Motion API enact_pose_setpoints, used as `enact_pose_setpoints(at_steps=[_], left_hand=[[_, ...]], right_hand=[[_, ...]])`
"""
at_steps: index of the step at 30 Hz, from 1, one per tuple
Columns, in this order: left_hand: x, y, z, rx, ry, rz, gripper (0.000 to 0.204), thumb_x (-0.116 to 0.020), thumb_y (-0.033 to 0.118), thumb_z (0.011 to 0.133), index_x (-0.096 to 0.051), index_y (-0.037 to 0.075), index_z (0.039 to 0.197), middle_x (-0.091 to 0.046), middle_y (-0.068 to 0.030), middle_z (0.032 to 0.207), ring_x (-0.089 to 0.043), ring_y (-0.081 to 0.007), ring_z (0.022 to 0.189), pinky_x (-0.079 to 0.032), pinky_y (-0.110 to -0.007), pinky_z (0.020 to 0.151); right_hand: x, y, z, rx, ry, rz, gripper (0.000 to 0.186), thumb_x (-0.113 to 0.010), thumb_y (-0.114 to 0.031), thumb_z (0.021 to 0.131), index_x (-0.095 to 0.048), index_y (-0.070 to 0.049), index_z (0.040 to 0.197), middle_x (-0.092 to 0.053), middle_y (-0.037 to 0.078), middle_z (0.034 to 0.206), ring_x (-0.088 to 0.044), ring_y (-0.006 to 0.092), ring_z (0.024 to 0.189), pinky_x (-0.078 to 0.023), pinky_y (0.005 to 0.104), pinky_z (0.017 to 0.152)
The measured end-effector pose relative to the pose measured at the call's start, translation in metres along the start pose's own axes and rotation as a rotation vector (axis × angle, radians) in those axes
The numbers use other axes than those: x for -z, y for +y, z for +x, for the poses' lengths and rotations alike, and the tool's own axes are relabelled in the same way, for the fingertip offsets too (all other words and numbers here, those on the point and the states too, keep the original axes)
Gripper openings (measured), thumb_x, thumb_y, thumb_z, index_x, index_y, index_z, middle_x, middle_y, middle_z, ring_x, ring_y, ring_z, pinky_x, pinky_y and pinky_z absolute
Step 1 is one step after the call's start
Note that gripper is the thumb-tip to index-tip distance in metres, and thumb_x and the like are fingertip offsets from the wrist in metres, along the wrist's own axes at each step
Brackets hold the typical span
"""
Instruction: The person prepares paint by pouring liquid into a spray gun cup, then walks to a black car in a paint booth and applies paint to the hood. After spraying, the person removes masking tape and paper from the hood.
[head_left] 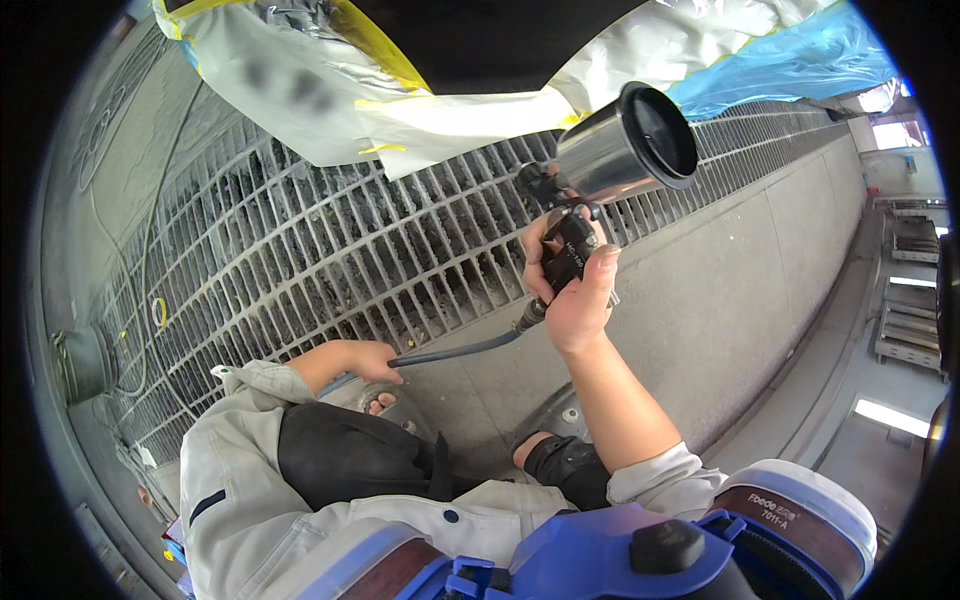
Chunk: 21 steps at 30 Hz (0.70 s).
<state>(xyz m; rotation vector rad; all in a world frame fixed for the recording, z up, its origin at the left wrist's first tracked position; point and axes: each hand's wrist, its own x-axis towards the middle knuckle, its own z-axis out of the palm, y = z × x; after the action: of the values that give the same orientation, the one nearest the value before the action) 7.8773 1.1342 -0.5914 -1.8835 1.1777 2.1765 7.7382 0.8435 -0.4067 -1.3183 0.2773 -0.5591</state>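
Observation:
My right hand [578, 310] is wrapped round the black grip of a spray gun [573, 243]. The gun's shiny metal cup [608, 152] has a dark round end and tilts up to the right, close below a masked black panel [490, 45]. From the base of the grip a grey-blue air hose [455, 351] runs back to the left. My left hand [370, 360] is closed round that hose, low beside my knee. White masking sheet [320, 110] with yellow tape hangs along the panel's lower edge.
Blue plastic film [790, 65] covers the far right of the masked work. Metal floor grating [340, 250] lies beneath it, beside a grey floor strip [720, 260]. Another hose [150, 230] trails at the left. A blue respirator [600, 555] fills the lower edge.

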Motion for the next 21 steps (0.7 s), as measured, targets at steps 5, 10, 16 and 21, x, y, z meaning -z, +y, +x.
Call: enact_pose_setpoints(at_steps=[5, 10, 16, 21], left_hand=[[-0.003, -0.012, 0.001, 0.017, -0.006, 0.0, 0.047, -0.07, 0.049, 0.096, -0.072, 0.002, 0.097, -0.069, -0.0107, 0.075, -0.067, -0.0261, 0.071, -0.051, -0.044, 0.068], [-0.008, -0.019, 0.004, 0.022, -0.004, -0.035, 0.049, -0.071, 0.049, 0.094, -0.075, 0.001, 0.099, -0.07, -0.0112, 0.075, -0.071, -0.0264, 0.073, -0.055, -0.043, 0.069], [-0.008, -0.019, 0.007, 0.013, -0.021, -0.016, 0.047, -0.071, 0.049, 0.094, -0.074, 0.002, 0.097, -0.069, -0.0103, 0.074, -0.07, -0.0261, 0.071, -0.054, -0.043, 0.068], [-0.001, -0.011, 0.009, 0.022, -0.022, 0.05, 0.046, -0.071, 0.049, 0.095, -0.074, 0.003, 0.095, -0.068, -0.0096, 0.072, -0.067, -0.0258, 0.069, -0.053, -0.043, 0.067]], right_hand=[[-0.018, 0.001, 0.006, 0.087, 0.169, -0.026, 0.084, -0.039, -0.083, 0.1, -0.054, -0.002, 0.12, -0.058, 0.002, 0.085, -0.041, 0.0051, 0.054, -0.029, 0.0205, 0.048], [-0.028, -0.002, 0.008, -0.019, -0.027, 0.029, 0.097, -0.041, -0.08, 0.101, -0.045, 0.003, 0.151, -0.057, 0.002, 0.084, -0.04, 0.0036, 0.054, -0.03, 0.0199, 0.048], [-0.013, 0.004, 0.021, -0.034, 0.062, 0.093, 0.083, -0.039, -0.082, 0.101, -0.054, -0.003, 0.124, -0.057, 0.003, 0.082, -0.041, 0.0055, 0.051, -0.033, 0.0216, 0.046], [-0.003, 0.003, 0.019, 0.042, 0.271, -0.003, 0.079, -0.03, -0.078, 0.105, -0.056, -0.005, 0.119, -0.056, 0.002, 0.076, -0.043, 0.0064, 0.049, -0.034, 0.0227, 0.044]])
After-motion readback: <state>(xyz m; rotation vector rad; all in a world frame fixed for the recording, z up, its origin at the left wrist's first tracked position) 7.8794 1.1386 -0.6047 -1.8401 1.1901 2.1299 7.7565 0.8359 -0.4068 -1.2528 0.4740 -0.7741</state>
